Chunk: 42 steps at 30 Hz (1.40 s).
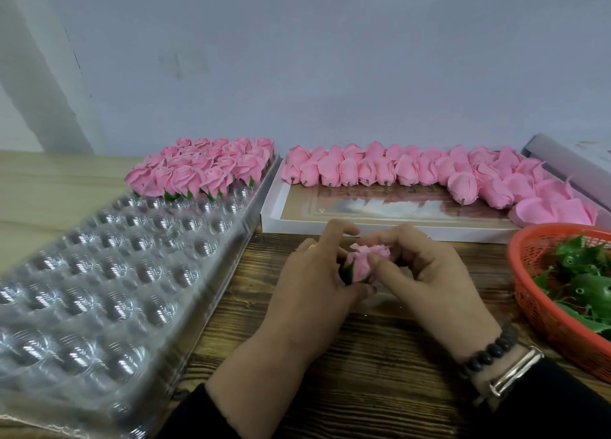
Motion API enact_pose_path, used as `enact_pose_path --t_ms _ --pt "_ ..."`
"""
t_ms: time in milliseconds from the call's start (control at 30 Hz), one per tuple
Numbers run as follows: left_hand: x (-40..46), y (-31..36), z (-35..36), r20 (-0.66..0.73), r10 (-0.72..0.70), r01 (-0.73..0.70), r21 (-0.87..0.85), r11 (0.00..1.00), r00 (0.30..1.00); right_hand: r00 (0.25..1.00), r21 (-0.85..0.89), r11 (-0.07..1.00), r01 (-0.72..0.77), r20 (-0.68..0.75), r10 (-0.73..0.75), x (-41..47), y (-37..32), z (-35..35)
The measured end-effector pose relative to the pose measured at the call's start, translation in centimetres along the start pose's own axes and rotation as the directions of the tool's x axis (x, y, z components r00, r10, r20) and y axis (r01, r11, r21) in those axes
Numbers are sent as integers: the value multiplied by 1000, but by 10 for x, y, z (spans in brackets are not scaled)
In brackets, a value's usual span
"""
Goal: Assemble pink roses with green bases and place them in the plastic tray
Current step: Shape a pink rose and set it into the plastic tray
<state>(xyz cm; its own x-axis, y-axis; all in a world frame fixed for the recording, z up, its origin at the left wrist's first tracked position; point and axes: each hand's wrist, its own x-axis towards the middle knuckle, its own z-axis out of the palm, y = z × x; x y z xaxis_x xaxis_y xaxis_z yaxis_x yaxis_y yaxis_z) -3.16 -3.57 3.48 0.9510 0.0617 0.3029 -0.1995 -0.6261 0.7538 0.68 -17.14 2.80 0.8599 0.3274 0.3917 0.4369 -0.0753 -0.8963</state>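
- Pink rose: above the table, pinched between left hand and right hand
- Green base: mostly hidden by fingers
- Plastic tray: near end cut off, far rows filled

Glossy clear plastic tray, rough-grained wooden table, red plastic basket

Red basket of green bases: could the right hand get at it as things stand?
Probably yes. The basket sits just to the right of the right hand, open-topped, with only bare table between. But that hand and the left hand hold a rose, so it must let go first.
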Motion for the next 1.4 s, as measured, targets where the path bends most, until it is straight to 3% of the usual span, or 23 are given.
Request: enact_pose_path --t_ms 200,533,700,833,1067,1233,1400 --pt "-4 4 2 71 44 -45 1 999 996 999 -3 999 -38 -8 38 0 4 7" --pt "-2 -1 5 48 70 -71 18 997 996 1000 -43 999 -26 -18 25 2 12 8" --pt "1 -3 0 -61 70 -73 -48 996 996 997 -29 998 47 -60 -49 1 15 8" --pt "11 -3 -19 -180 -1 -36 -205 978 984 999 -101 995 22 -36 -26 1 17 8" --pt "73 -23 -77 -455 -228 97 -294 951 861 999 -249 969 2 33 7 1 25 6" --pt "115 -56 -100 -537 -274 219 -166 961 798 1000 -246 969 6 23 0 3 28 5" --pt "137 -77 -91 -508 -251 306 26 952 824 999 -237 972 -11 40 21 3 29 4"
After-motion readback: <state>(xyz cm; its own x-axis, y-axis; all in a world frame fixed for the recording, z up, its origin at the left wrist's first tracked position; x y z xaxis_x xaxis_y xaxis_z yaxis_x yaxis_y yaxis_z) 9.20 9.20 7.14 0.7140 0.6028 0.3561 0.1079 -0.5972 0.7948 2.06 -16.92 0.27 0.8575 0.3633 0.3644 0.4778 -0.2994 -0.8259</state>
